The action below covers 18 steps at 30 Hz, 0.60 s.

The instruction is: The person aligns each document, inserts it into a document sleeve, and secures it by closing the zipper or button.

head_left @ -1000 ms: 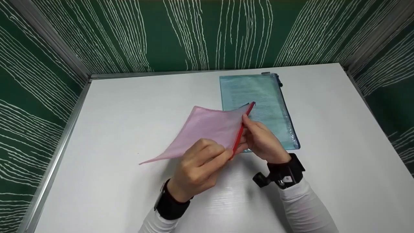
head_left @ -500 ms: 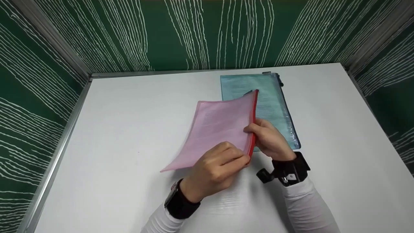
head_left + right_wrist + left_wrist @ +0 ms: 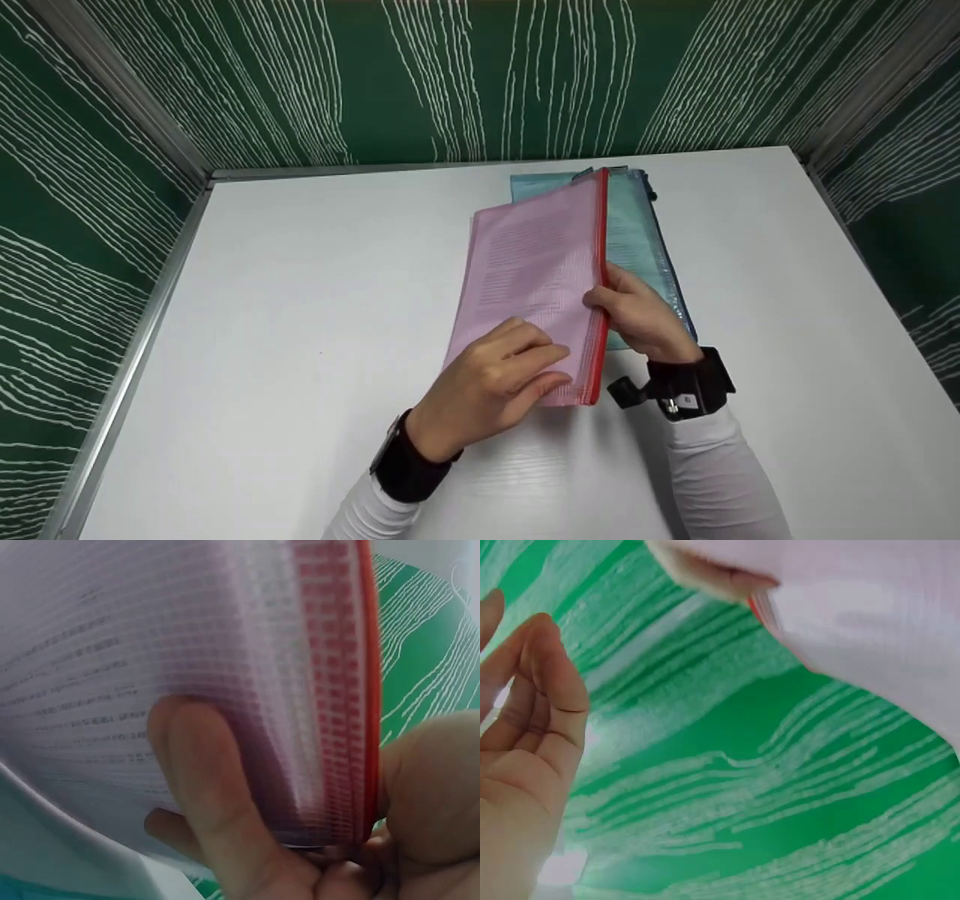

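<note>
A pink mesh zip pouch (image 3: 532,255) with a red zip edge is held up, tilted, with printed paper showing through it. My right hand (image 3: 641,319) grips its red edge, thumb on the near face and fingers behind. Seen from the right wrist, the thumb (image 3: 206,772) presses the pouch (image 3: 67,667) close to the zip. My left hand (image 3: 499,375) hovers over the lower part of the pouch, thumb and fingers loosely bent and apart, holding nothing. The left wrist view shows that hand (image 3: 532,712) separate from the pouch (image 3: 870,622).
Partly hidden behind the pink pouch, a teal zip pouch (image 3: 634,232) with a dark blue zip edge lies on the white table (image 3: 315,285). Green walls (image 3: 397,82) with white wavy lines stand at the back and sides.
The pink pouch has swung more upright and moved up and right, covering more of the teal pouch. My left fingers have let go of its lower red corner; the right hand keeps its grip.
</note>
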Available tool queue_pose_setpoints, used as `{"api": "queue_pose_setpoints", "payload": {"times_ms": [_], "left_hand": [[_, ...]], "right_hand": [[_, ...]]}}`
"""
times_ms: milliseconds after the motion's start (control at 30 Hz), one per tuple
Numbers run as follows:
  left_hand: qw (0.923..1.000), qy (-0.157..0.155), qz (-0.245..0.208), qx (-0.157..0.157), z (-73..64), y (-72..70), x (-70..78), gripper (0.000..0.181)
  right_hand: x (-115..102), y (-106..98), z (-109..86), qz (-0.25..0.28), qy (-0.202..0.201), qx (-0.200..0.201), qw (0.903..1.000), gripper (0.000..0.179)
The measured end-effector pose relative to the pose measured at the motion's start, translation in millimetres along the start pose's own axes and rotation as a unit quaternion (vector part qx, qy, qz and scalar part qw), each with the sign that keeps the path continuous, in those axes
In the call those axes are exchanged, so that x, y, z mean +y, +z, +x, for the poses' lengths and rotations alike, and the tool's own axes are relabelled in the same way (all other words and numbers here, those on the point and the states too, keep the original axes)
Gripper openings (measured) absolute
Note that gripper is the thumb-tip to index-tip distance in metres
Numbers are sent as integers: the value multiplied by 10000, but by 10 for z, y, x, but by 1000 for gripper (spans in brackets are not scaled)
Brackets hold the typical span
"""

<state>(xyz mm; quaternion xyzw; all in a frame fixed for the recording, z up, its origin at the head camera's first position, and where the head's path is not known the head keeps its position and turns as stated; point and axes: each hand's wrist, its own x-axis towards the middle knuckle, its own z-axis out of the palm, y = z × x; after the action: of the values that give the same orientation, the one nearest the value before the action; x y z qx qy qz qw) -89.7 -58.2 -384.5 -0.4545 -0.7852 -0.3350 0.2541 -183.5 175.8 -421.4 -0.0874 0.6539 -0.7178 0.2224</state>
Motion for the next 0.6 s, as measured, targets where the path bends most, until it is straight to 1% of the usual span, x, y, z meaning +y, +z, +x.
{"api": "queue_pose_setpoints", "payload": {"times_ms": [67, 167, 233, 300, 367, 400, 433, 500, 567, 600], "left_hand": [[9992, -360, -65, 180, -17, -55, -59, 14], [9945, -917, -89, 504, -50, -135, -172, 13], [9892, -1302, -50, 665, -74, -180, -258, 14], [9813, -1786, -7, 716, -107, -214, -349, 16], [9697, -2353, 108, 644, -137, -241, -435, 20], [9623, -2658, 176, 549, -154, -251, -475, 23], [9537, -2965, 262, 418, -172, -260, -512, 25], [9338, -3549, 438, 111, -210, -271, -582, 28], [9140, -3999, 634, -241, -245, -280, -640, 30], [9060, -4151, 719, -409, -264, -282, -665, 30]], "right_hand": [[-2, -34, -2, -82, -64, -6, 9999, 62], [-19, -77, -16, -110, -152, 7, 9998, 65], [-33, -102, -31, -91, -198, 55, 9997, 65], [-51, -122, -48, -27, -240, 99, 9997, 64], [-63, -141, -60, 44, -294, 166, 9994, 63], [-68, -151, -66, 89, -319, 189, 9993, 63], [-74, -159, -73, 136, -359, 202, 9991, 62], [-79, -178, -82, 245, -446, 207, 9985, 62], [-86, -196, -95, 375, -563, 183, 9975, 61], [-88, -206, -103, 437, -614, 170, 9970, 60]]}}
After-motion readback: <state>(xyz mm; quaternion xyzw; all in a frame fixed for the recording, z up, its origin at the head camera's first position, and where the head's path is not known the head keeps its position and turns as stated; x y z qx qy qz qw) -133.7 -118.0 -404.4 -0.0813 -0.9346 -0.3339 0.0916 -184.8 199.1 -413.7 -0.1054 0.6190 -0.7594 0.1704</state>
